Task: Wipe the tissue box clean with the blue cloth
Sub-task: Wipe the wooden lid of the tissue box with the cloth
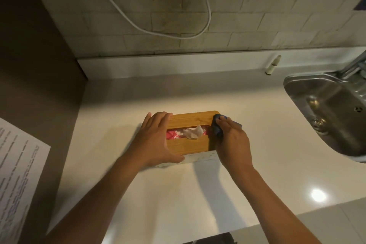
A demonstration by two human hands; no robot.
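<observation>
The light is warm and rather dim. The counter (198,95) is brightest in the middle, around the box (190,144), and the left side and the corners fall into dark. One round glare spot (318,195) shines on the counter at lower right. The arms throw soft shadows toward the near edge. The sink (324,113) gives dull reflections. Straight lines bend near the edges, as with a wide lens. The paper (17,174) at left is blurred, its text unreadable.
</observation>
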